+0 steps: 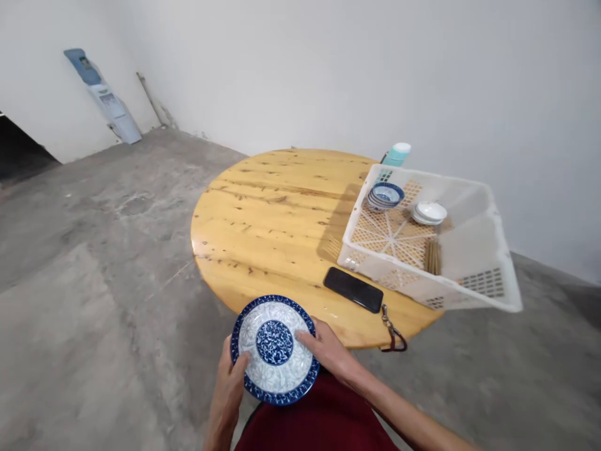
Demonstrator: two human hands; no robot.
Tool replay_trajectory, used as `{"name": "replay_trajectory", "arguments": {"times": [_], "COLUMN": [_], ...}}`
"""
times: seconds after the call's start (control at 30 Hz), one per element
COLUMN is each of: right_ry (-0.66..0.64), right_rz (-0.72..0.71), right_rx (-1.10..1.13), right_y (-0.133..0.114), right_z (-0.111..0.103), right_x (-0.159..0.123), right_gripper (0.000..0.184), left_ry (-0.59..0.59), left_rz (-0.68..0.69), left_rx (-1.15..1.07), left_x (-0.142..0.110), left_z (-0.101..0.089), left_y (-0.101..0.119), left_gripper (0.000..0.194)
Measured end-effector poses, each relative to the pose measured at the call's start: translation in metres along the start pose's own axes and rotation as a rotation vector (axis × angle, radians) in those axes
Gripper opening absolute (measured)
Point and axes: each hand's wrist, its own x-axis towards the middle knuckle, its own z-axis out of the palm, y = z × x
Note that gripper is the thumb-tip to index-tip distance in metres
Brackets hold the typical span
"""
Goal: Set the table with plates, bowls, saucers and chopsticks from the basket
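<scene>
Both hands grip the plate; most fingers hidden underneath.

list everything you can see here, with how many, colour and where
patterned plate: one visible, blue and white, in both hands
round table: one, yellow wood, centre
crate: one, white, on the table's right side
bowls: a stack, blue and white, in the crate
small dishes: a stack, white, in the crate
thin sticks: several, brown, in the crate
phone: one, black, before the crate
strap: one, dark red, metal clip, table edge
bottle: one, teal and white, behind the crate
water dispenser: one, blue and white, far left
pole: one, greyish, beside the dispenser
floor: grey
walls: white
clothing: dark red, bottom
left hand, right hand: on the plate
</scene>
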Motion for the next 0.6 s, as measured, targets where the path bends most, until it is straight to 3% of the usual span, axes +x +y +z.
{"name": "replay_trajectory", "arguments": {"times": [0.13,0.27,0.43,0.6], "right_ry": [-0.030,-0.058,-0.057,-0.018], "right_rz": [-0.007,-0.036,-0.021,0.021], "right_rx": [0.022,0.000,-0.050,-0.112], "right_y": [-0.009,-0.021,-0.031,-0.030], "right_z": [0.056,0.091,0.110,0.126], "right_x": [-0.004,-0.003,0.014,0.049], "right_gripper": [0.018,0.013,0.015,0.018], "left_ry": [0.040,0.080,0.038,0.069], "left_rz": [-0.025,-0.054,-0.037,-0.053], "left_rx": [0.039,0.058,0.024,-0.034], "left_x": [-0.003,0.000,0.019,0.062], "left_z": [-0.054,-0.090,-0.109,-0.119], "left_y": [-0.016,-0.030,-0.036,-0.032], "left_gripper": [0.052,0.050,0.054,0.058]}}
